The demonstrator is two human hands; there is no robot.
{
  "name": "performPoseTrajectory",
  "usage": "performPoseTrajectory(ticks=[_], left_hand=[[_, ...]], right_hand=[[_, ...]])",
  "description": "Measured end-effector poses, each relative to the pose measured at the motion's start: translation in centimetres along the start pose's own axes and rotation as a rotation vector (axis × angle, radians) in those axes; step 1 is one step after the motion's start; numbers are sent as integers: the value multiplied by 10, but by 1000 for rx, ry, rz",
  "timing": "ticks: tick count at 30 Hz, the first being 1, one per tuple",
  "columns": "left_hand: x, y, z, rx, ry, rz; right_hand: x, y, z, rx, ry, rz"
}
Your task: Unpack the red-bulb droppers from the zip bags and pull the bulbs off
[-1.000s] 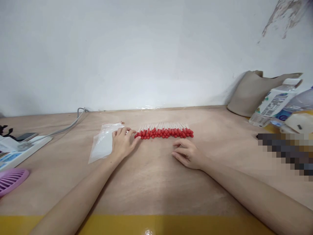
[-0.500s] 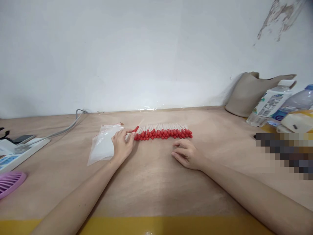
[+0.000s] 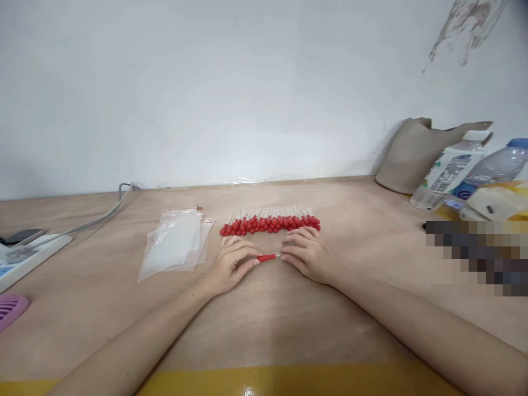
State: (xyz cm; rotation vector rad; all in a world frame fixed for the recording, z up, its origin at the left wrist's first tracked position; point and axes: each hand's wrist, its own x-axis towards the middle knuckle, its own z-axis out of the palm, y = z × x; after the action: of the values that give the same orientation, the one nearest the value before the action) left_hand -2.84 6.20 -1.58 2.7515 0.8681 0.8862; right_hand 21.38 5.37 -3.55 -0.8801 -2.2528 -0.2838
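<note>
Pink grille (image 3: 13, 311): at the table's left edge on your side, partly out of view.
Power strip (image 3: 39, 263): lies beyond the grille, its far left end cut off.
Phone (image 3: 23, 237): lies flat just past the strip.
Cable (image 3: 97, 221): runs from the strip back toward the wall (image 3: 247, 93).
Bags (image 3: 175, 242): clear, flat and overlapping, left of your left hand.
Left hand (image 3: 231, 263): your thumb and fingers pinch the stick at its red end.
Stick (image 3: 266, 257): lies crosswise between your two hands, in front of the row, pale end toward your right.
Row (image 3: 270, 224): many red-tipped sticks packed side by side on the table (image 3: 256, 324), red tips toward you, pale ends toward the wall.
Right hand (image 3: 312, 256): fingers curled at the stick's pale end; you cannot tell whether they grip it.
Brown holder (image 3: 406, 157): against the wall, well right of the row.
White-capped bottle (image 3: 447, 173): leans in front of the holder.
Blue-capped bottle (image 3: 497, 168): beside it, tilted too.
</note>
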Motion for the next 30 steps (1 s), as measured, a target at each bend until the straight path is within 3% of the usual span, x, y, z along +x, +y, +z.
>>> performPoseTrajectory(ticks=[4, 12, 20, 24, 30], left_hand=[[1, 3, 2, -13, 8, 35], [10, 6, 28, 52, 111, 111], [9, 6, 30, 73, 178, 186], [9, 8, 30, 70, 156, 190], [10, 11, 27, 80, 80, 182]], right_hand=[[2, -3, -1, 19, -24, 22], [4, -9, 4, 109, -45, -1], [3, -8, 13, 193, -36, -31], [2, -8, 20, 278, -23, -61], [2, -11, 19, 225, -44, -68]])
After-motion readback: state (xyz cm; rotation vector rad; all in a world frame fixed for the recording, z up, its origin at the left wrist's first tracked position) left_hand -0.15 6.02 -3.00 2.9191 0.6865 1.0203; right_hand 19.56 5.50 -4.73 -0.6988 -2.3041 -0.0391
